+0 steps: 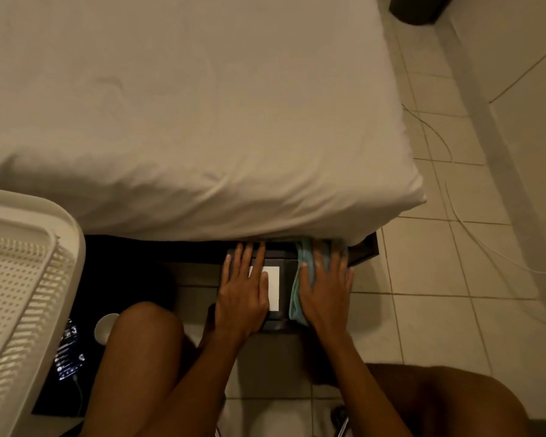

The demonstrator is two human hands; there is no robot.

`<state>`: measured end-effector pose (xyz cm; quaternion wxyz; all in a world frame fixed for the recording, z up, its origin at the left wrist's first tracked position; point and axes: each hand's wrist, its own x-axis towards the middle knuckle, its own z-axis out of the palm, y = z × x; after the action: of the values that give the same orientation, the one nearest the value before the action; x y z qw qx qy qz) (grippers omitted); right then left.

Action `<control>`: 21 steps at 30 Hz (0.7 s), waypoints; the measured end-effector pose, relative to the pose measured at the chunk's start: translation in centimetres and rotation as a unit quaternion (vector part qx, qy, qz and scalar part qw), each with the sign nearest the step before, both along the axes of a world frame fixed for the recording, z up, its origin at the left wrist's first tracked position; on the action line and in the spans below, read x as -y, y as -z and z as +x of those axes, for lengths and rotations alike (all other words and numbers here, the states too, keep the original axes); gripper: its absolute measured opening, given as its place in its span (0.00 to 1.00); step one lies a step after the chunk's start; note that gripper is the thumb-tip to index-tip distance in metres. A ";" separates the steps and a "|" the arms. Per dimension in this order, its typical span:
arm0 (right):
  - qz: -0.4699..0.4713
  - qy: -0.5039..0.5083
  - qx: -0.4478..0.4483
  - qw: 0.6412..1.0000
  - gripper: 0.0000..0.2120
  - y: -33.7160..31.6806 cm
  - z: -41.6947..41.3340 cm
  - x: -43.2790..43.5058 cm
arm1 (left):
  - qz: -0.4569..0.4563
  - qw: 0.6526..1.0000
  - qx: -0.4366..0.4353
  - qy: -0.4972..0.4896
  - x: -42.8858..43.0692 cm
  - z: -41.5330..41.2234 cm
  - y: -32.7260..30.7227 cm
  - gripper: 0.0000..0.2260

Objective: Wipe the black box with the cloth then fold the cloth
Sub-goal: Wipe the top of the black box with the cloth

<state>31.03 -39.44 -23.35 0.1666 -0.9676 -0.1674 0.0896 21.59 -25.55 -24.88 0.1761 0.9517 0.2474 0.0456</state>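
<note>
Palm flat, my right hand [325, 288] presses the cloth [300, 279] on the box [286, 288], which sits by the bed [202, 121]. My left hand [243, 294], fingers spread, steadies the top. I should keep even pressure, wiping in long strokes.

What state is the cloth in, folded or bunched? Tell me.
Bunched, not neatly folded. The teal cloth is crumpled under the right hand, pressed flat against the black box's right side, loose edges spilling out around the fingers.
</note>
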 end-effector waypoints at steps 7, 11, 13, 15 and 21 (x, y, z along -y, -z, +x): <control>-0.024 -0.077 0.001 0.997 0.29 0.3 -1.3 0.1 | 0.006 1.000 -0.004 -0.002 0.1 -0.1 0.1 0.24; 0.002 0.026 0.000 1.000 0.30 0.3 -2.6 0.7 | 0.006 1.000 -0.010 -0.006 0.2 0.0 0.0 0.25; 0.002 0.017 0.011 1.000 0.30 0.1 -6.0 0.5 | 0.006 1.000 -0.010 -0.006 0.1 0.0 -0.1 0.25; 0.001 -0.018 0.002 1.000 0.30 0.3 -5.4 0.5 | 0.002 1.000 -0.009 -0.006 0.1 0.0 -0.2 0.25; 0.015 -0.063 -0.006 0.998 0.28 -0.5 -3.0 0.4 | 0.007 1.000 -0.006 -0.003 0.2 0.0 -0.1 0.25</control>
<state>27.99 -39.84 -22.81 0.1763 -0.9519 -0.2282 0.1033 21.62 -25.76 -24.81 0.1680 0.9524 0.2509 0.0420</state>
